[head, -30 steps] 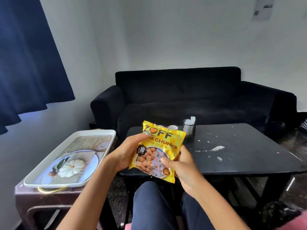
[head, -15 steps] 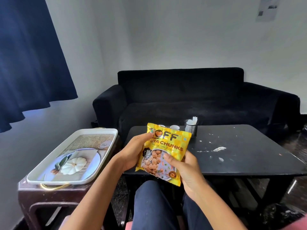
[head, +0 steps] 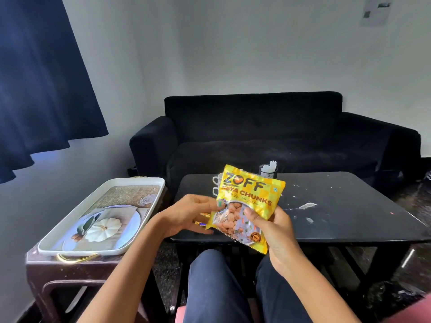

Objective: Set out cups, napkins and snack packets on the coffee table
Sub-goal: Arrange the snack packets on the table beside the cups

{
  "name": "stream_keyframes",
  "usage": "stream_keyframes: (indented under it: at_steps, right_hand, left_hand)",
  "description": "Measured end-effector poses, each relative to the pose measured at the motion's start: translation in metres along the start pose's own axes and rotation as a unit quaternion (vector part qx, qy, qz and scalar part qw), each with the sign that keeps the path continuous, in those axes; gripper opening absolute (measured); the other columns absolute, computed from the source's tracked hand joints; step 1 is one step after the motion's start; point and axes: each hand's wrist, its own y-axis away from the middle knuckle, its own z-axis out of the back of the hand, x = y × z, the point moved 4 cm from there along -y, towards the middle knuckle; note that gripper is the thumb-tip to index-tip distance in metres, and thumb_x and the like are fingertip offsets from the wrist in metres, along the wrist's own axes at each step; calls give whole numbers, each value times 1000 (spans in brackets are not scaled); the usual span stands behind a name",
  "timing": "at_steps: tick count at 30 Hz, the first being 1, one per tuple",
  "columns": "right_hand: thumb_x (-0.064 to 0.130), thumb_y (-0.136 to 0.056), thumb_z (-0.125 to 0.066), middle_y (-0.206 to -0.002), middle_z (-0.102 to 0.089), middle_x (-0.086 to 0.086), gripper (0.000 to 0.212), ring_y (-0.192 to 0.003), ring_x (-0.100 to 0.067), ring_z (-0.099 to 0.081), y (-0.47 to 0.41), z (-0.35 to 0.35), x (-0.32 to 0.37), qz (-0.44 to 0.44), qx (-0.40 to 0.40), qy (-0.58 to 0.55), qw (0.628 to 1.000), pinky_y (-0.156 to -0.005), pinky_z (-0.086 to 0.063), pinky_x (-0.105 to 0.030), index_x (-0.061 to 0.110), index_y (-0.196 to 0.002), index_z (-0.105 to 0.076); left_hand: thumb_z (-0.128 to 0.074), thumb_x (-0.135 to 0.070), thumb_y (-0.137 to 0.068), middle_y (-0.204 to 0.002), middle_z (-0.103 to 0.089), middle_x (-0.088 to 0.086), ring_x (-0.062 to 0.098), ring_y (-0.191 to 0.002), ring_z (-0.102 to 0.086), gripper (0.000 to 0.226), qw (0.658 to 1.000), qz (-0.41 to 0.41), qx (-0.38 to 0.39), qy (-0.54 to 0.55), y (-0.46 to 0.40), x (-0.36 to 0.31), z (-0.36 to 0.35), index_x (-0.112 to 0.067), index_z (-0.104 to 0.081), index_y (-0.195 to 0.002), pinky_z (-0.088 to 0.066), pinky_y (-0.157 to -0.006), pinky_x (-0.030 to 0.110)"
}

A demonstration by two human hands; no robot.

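Yellow foil snack packet printed ZOFF soya chunks [head: 247, 206] held upright over near edge of black coffee table [head: 349, 220], roughly 6 o'clock of tabletop, above knees. Right hand [head: 275, 231] clamped on packet's lower right corner, thumb across front, fingers behind. Left hand [head: 186, 215] at packet's 9 o'clock, thumb tip on left edge, fingers curled around a 2nd small packet [head: 201, 219], only gold and blue edges visible, hard to identify. Likely separating 2 packets so each can be laid down singly; front face turned toward camera, probably for reading the label.

White cups [head: 217, 184] at 12 o'clock behind packet, mostly hidden, count unclear. Black mesh holder with white napkins [head: 268, 170] at 1 o'clock, near far table edge. White scraps [head: 307, 205] at 3 o'clock on tabletop. White rectangular tray with pumpkin print [head: 102, 217] at 9 o'clock on brown plastic stool [head: 70, 276], nothing loose on it. Black sofa [head: 256, 136] beyond table.

Versus 0.5 s ago: packet shifted right and tilted clockwise, left hand slipped off packet's side toward its edge, hands drawn slightly apart. Cups, holder, tray unmoved.
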Motion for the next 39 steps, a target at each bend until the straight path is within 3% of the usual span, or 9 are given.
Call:
stream_keyframes:
  at_steps: [3,9,17,19,22,26,30,34,39]
  right_hand:
    - [11,-75,-76,-89,-76,-3,25,-80,-21,-73,-3,8,4,3,-17,2,1000,-66,-60,-36,13,-97,-65]
    - [11,-74,-76,-88,-76,-3,24,-81,-22,-73,-4,13,0,-27,-14,-30,999,-65,-58,-37,15,-95,-66]
    - [11,-76,-76,-90,-76,-3,23,-83,-22,-73,-3,8,-10,-38,-18,-23,999,-67,-58,-38,15,-97,-66]
    - [12,-76,-75,-91,-76,-2,23,-83,-21,-73,-3,7,-12,-39,-15,-17,999,-68,-59,-38,15,-97,-66]
    - [14,-74,-77,-92,-75,-3,25,-83,-21,-72,-4,4,-12,-39,13,18,999,-71,-59,-38,16,-96,-67]
    - [19,-70,-80,-96,-75,-4,36,-89,-22,-72,-3,0,-11,-32,24,8,999,-77,-58,-40,15,-102,-66]
    - [27,-61,-82,-97,-75,-4,50,-89,-21,-72,-3,1,-12,-39,43,-19,998,-77,-58,-40,13,-106,-65]
    - [11,-73,-77,-90,-76,-2,21,-87,-20,-72,-5,7,-16,-36,47,21,998,-73,-57,-33,16,-92,-70]
    - [5,-72,-77,-98,-73,-8,26,-94,-25,-69,-11,14,-19,-42,46,42,997,-86,-55,-41,13,-96,-69]
  left_hand:
    - [-84,-44,-64,-102,-75,5,19,-90,-73,38,994,54,81,-52,-2,11,-12,-22,-77,-93,-59,-79,31]
    - [-82,-33,-65,-84,-76,-1,9,-75,-71,16,990,45,95,-92,-3,7,-15,-23,-79,-77,-54,-91,28]
    - [-73,-34,-80,-90,-75,-11,2,-95,-68,5,966,109,119,-204,6,7,-14,-29,-76,-80,-37,-104,49]
    - [-75,-35,-78,-102,-74,-10,7,-104,-65,15,976,96,94,-173,5,7,-12,-29,-74,-91,-35,-104,51]
    - [-76,-35,-76,-110,-73,1,17,-104,-68,31,995,40,80,-49,1,4,-14,-24,-73,-105,-49,-96,41]
    - [-75,-22,-69,-96,-75,12,23,-87,-73,23,998,-16,32,57,-7,1,-14,-10,-78,-89,-59,-74,32]
    - [-71,-14,-70,-91,-75,12,22,-81,-73,18,995,-28,7,94,-11,6,-12,-7,-76,-85,-59,-68,29]
    - [-73,-15,-68,-99,-75,11,26,-90,-72,25,995,-18,9,95,-13,10,-16,-10,-76,-93,-59,-72,33]
    - [-81,-30,-63,-107,-72,14,30,-97,-70,39,990,-24,-38,130,-23,13,-32,-13,-75,-97,-59,-77,40]
